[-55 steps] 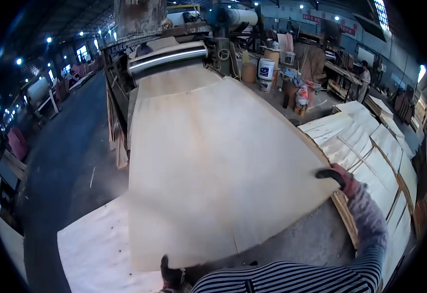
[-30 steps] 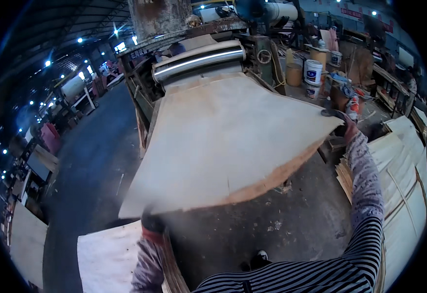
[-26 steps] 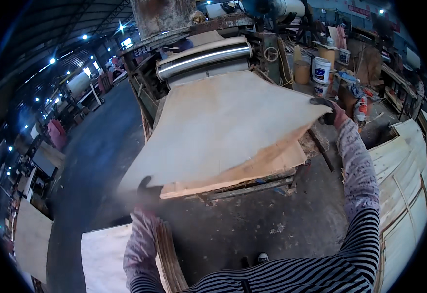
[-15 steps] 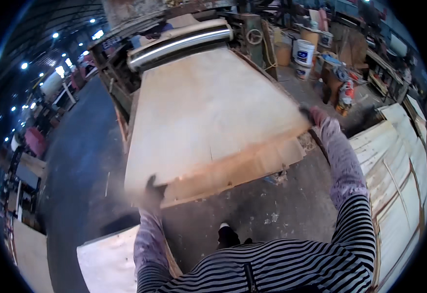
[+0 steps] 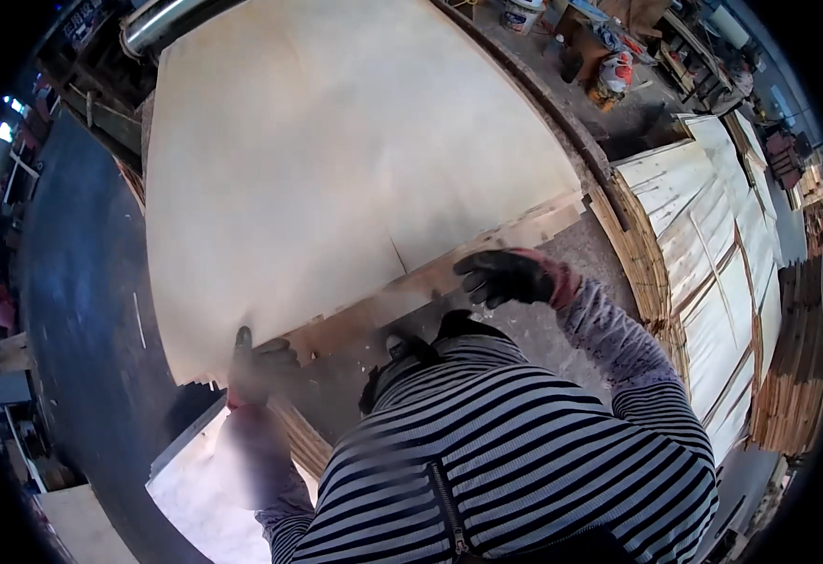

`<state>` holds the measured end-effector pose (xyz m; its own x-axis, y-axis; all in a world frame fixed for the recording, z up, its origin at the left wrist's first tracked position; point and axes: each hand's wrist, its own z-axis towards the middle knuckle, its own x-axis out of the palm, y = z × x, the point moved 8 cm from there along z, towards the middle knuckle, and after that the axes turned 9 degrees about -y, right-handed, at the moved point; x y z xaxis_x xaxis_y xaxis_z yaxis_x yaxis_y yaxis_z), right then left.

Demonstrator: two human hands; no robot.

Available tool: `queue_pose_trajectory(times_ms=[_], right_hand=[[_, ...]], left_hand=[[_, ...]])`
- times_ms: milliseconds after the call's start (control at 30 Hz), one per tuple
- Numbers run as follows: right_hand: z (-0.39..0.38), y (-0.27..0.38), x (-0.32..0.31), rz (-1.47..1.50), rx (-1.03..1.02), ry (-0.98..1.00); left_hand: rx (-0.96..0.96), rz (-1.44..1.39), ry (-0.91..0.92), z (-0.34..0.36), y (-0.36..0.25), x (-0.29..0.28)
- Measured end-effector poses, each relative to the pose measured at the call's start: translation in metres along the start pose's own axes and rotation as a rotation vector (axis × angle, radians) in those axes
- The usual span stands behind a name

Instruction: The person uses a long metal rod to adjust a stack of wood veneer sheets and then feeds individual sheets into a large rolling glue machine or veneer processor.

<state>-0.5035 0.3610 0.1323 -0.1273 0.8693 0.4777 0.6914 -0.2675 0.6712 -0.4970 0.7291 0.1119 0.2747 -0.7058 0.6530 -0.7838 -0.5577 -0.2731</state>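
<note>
A broad, pale wood veneer sheet (image 5: pixel 327 160) lies before me, with a short dark split at its near edge. Under that edge, browner veneer (image 5: pixel 543 226) sticks out. My left hand (image 5: pixel 263 362), dark-gloved and somewhat blurred, is at the sheet's near left corner, thumb raised apart from the fingers; no grip on the sheet shows. Just off the near edge hovers my right hand (image 5: pixel 506 277), in a dark glove with a red cuff. Its fingers are loosely bent and apart, with nothing visible in them.
A shiny metal roller (image 5: pixel 159 23) stands at the far left end of the sheet. To the right lies a stack of rough veneer (image 5: pixel 703 263). Another pale sheet (image 5: pixel 200 493) is low on the left. A white bucket (image 5: pixel 522 14) stands at the back.
My right hand has left the sheet's right corner and come inward to the left. My left hand stays near the left corner. The view has tilted down and nearer the sheet.
</note>
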Motion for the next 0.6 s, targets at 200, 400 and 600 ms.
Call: queue_pose_trajectory(times_ms=[200, 400, 600], right_hand=[[0.056, -0.035, -0.037, 0.543, 0.163, -0.073], [0.05, -0.015, -0.027, 0.592, 0.297, 0.263], [0.072, -0.023, -0.04, 0.667, 0.389, 0.231]], left_hand=[[0.133, -0.151, 0.103, 0.022, 0.007, -0.026], [0.355, -0.193, -0.104, 0.034, 0.023, -0.064], [0.718, 0.575, -0.383, 0.033, -0.017, -0.051]])
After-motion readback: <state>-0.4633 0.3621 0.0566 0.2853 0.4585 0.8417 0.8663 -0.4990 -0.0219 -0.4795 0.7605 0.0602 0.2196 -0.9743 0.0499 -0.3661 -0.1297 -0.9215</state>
